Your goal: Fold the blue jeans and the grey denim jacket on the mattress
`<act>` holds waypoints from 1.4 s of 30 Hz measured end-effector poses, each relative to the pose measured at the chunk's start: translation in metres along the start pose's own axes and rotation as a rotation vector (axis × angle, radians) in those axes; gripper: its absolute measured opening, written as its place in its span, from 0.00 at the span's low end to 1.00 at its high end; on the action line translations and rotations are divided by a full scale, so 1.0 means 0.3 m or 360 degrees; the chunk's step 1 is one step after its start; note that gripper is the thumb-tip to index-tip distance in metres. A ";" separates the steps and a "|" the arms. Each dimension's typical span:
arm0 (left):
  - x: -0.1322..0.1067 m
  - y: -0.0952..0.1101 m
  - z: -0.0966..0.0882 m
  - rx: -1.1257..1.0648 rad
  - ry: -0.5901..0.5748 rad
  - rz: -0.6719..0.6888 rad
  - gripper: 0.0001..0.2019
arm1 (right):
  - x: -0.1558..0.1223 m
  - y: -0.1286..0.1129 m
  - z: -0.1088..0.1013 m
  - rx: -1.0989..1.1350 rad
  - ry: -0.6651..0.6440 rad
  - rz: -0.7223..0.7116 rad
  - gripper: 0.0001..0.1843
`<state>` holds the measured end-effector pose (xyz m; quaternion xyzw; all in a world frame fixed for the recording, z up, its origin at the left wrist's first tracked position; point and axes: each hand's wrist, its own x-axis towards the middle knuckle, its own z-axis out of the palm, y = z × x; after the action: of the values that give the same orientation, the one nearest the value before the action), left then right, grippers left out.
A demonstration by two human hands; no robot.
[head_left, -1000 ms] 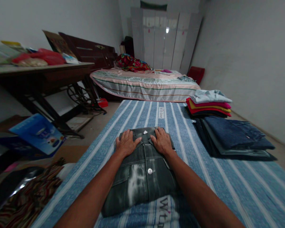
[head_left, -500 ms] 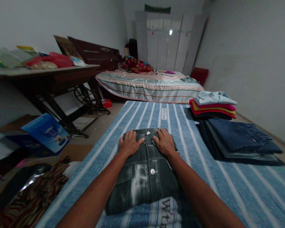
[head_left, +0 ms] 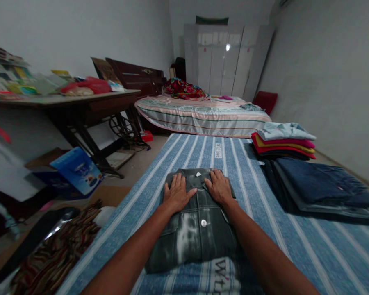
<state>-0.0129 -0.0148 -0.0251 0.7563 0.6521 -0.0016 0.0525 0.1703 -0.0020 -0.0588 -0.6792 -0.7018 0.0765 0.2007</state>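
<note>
A folded dark grey denim jacket (head_left: 189,235) with pale faded patches and a metal button lies on a blue-and-white striped cloth (head_left: 147,205). Flat on the jacket's upper left part rests my left hand (head_left: 177,194), fingers spread, thumb toward the collar. My right hand (head_left: 219,187) lies on the upper right part, its fingers stretched out near the far edge. A small white label shows at the collar between the hands. Neither hand grips the fabric.
Folded jeans (head_left: 322,180) are piled at the right, with a stack of folded coloured clothes (head_left: 283,143) behind them. A bed (head_left: 203,116) stands beyond the striped cloth. On the left are a sewing-machine table (head_left: 95,102), a blue box (head_left: 76,172) and striped fabric (head_left: 58,254).
The view has shifted a little, so the scene sits farther right. My left hand has slid slightly inward and nearer on the jacket; my right hand stays in nearly the same place.
</note>
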 end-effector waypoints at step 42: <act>-0.132 -0.023 -0.001 -0.0182 -0.0081 0.0052 0.42 | 0.034 -0.025 0.020 -0.0120 -0.0062 0.0135 0.34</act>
<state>-0.0256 -0.0529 -0.0225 0.7624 0.6371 0.0174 0.1122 0.1611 0.0084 -0.0597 -0.7138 -0.6785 0.0718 0.1578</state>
